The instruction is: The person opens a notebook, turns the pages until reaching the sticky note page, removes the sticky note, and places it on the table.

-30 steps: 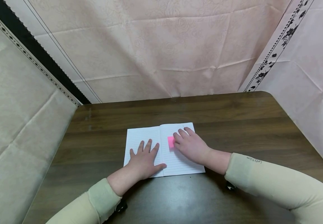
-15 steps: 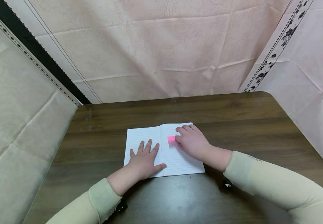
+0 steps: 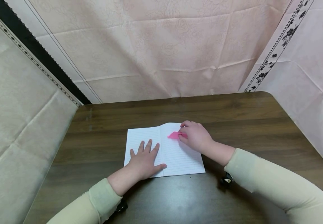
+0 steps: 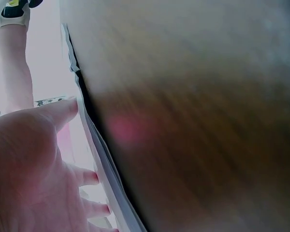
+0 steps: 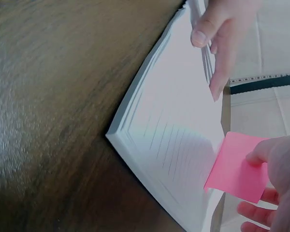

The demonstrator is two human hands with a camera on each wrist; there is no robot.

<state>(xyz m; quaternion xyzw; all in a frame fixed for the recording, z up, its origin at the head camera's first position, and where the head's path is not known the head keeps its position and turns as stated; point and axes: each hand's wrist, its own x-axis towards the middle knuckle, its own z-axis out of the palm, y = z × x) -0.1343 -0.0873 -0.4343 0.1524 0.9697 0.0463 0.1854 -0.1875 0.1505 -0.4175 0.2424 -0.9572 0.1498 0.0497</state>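
An open lined notebook point(image 3: 183, 160) lies on the table, its spine running away from me. My left hand point(image 3: 143, 163) rests spread on the left page, with the thumb reaching across the fold. Over the upper part of the right page, my right hand point(image 3: 196, 137) pinches a pink sticky note point(image 3: 173, 135) between thumb and fingers. In the right wrist view the square sticky note point(image 5: 237, 166) is tilted up from the page, its lower edge close to the paper. The left wrist view shows the left hand's palm side point(image 4: 34, 169) against the notebook's edge.
The brown wooden table point(image 3: 108, 115) extends around the notebook on all sides. Pale cloth point(image 3: 161, 56) hangs behind the table and along both sides. A dark wrist device point(image 3: 226, 179) sits under the right sleeve, and another point(image 3: 121, 206) under the left.
The right hand has gone from reaching over the sticky note to pinching it, and has lifted it off the page while shifting slightly right. The left hand has stayed in place.
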